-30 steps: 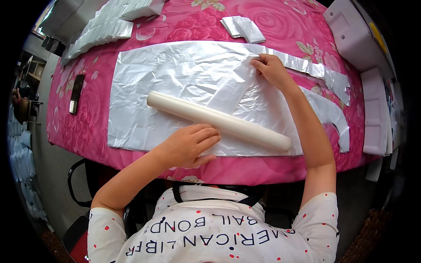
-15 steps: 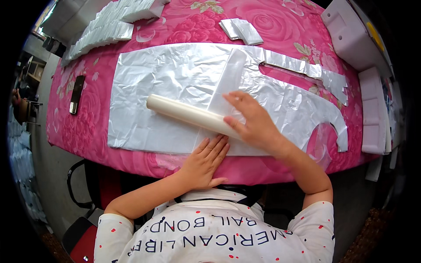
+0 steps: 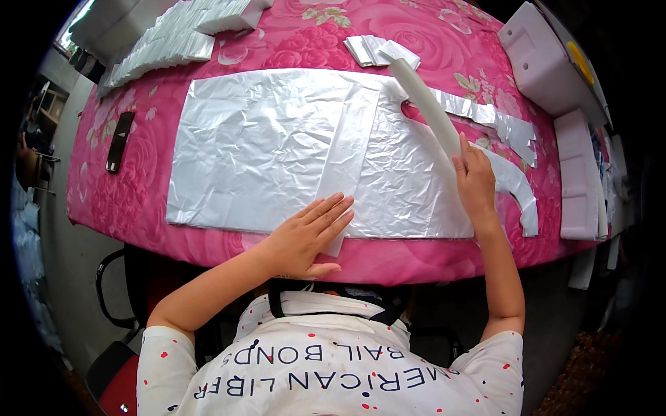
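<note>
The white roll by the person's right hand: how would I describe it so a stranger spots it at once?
Start at the pink rose-patterned tablecloth and the big silver foil sheet spread on it. At the sheet's right side, the right hand holds a long white roll slanting away toward the table's far edge. It is the only round tube; everything near it is flat foil.

The right hand [image 3: 475, 182] hides the white roll's [image 3: 427, 104] near end.

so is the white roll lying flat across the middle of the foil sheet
No, the right hand holds the white roll at the right side of the foil sheet, angled toward the far edge.
</note>
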The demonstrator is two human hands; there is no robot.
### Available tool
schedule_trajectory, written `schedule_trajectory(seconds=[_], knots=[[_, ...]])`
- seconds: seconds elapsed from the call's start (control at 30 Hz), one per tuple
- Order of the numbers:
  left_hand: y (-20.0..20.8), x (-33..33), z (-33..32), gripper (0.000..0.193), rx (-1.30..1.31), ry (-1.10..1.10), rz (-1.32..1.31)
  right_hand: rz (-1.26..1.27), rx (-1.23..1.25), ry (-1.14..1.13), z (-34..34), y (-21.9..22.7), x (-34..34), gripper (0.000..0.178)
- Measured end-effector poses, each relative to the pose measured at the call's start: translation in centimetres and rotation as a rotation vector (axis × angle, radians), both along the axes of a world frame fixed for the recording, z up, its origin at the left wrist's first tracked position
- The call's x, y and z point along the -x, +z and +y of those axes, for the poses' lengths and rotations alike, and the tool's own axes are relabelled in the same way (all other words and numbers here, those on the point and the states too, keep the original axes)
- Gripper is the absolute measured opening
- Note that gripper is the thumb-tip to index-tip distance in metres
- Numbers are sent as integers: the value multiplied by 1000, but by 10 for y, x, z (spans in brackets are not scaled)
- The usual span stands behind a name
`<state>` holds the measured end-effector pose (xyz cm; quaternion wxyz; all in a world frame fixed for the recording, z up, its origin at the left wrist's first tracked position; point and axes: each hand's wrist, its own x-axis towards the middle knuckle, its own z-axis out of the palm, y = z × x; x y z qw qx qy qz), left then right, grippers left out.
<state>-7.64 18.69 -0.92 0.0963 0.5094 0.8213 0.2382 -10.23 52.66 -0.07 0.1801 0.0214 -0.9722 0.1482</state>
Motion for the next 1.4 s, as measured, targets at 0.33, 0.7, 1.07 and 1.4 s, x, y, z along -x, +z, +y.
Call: schedule_trajectory(seconds=[0.33, 0.7, 1.07, 1.4], knots=[[-23, -39, 19, 80, 122, 76, 87, -51, 76, 586, -105, 1, -22, 46], [-20, -27, -1, 67, 108, -115, 52, 99, 59, 474, -103, -17, 105, 42], [-27, -21, -20, 28, -220, -155, 147, -196, 220, 857, -121, -6, 13, 46], [-1, 3, -15, 55, -254, 11, 13, -67, 229, 682, -137, -25, -33, 39]])
